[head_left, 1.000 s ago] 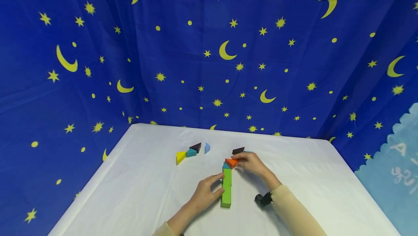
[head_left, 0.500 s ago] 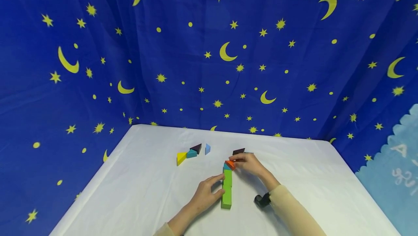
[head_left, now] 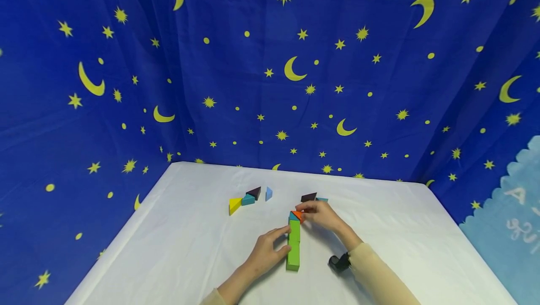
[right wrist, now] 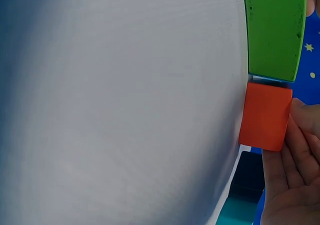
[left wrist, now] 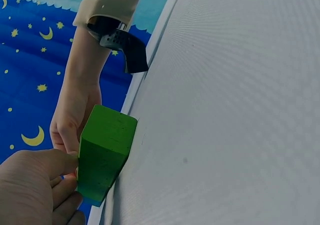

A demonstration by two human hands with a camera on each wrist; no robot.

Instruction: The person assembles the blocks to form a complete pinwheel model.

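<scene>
Two green blocks (head_left: 294, 244) stand end to end on the table in the head view. My left hand (head_left: 266, 252) rests its fingertips and thumb along their left side; in the left wrist view it touches a green block (left wrist: 106, 150) from one side only. At the far end of the green row sits a blue triangular block (head_left: 292, 216), with an orange triangular block (head_left: 297, 214) against it. My right hand (head_left: 321, 214) pinches the orange block between thumb and fingers. Seen from the right wrist, the orange block (right wrist: 266, 116) lies close to the green one (right wrist: 275, 30).
Further back on the left are yellow (head_left: 234, 205), teal (head_left: 248, 199), dark (head_left: 255, 193) and light blue (head_left: 268, 194) blocks. Behind my right hand lie another dark block (head_left: 309, 197) and a teal one (head_left: 322, 200). A black wrist camera (head_left: 339, 263) hangs at my right sleeve.
My right hand has turned and slid the orange block leftward against the blue triangular block. My left hand has stayed against the green blocks.
</scene>
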